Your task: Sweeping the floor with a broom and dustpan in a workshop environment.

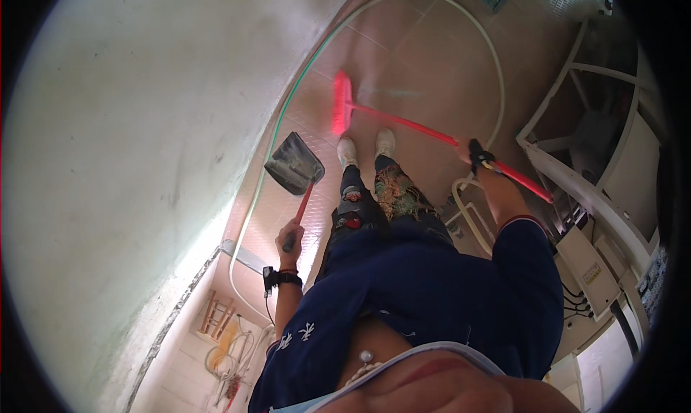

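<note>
My left hand (289,242) is closed around the red handle of a dustpan, near its dark grip end. The grey dustpan (294,162) hangs or rests close to the wall on the left; whether it touches the floor I cannot tell. My right hand (469,154) grips the long red pole of a broom. The broom's head (341,103), with bright red bristles, is on the tiled floor ahead of my white shoes, a short way from the dustpan. Behind my right hand the pole's end sticks out to the right.
A pale green hose (497,60) loops over the tiled floor (410,46) and along the white wall (158,111). On the right stands a white metal frame (576,179) with a pale box (586,269) beside it. Coiled hoses (229,359) lie at the lower left.
</note>
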A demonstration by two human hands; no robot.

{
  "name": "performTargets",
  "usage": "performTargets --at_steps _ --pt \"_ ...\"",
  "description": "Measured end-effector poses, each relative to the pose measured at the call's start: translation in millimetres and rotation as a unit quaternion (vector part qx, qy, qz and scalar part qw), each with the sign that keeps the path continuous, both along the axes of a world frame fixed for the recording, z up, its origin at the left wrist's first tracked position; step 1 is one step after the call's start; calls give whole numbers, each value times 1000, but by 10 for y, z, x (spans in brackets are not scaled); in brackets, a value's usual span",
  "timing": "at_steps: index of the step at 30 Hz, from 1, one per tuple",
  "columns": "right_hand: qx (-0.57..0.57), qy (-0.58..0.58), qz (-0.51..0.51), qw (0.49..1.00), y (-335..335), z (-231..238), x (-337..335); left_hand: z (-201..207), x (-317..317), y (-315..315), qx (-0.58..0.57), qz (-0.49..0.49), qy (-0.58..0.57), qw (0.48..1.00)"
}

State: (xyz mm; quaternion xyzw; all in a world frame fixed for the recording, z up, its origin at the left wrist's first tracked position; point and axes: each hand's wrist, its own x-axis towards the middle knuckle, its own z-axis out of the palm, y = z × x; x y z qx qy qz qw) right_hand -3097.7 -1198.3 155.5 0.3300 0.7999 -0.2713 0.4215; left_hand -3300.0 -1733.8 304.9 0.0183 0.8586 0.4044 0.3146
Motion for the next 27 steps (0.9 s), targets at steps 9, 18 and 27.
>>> performTargets --at_steps 9,18,27 --pt "96 -86 30 991 863 1000 1220 -326 -188 704 -1 -207 47 977" --pt "-33 -99 -378 920 120 1627 1679 -764 -848 1617 70 -423 62 901" --pt "-56 83 -710 697 -1232 1440 1107 -1241 -1290 2442 125 -629 44 766"
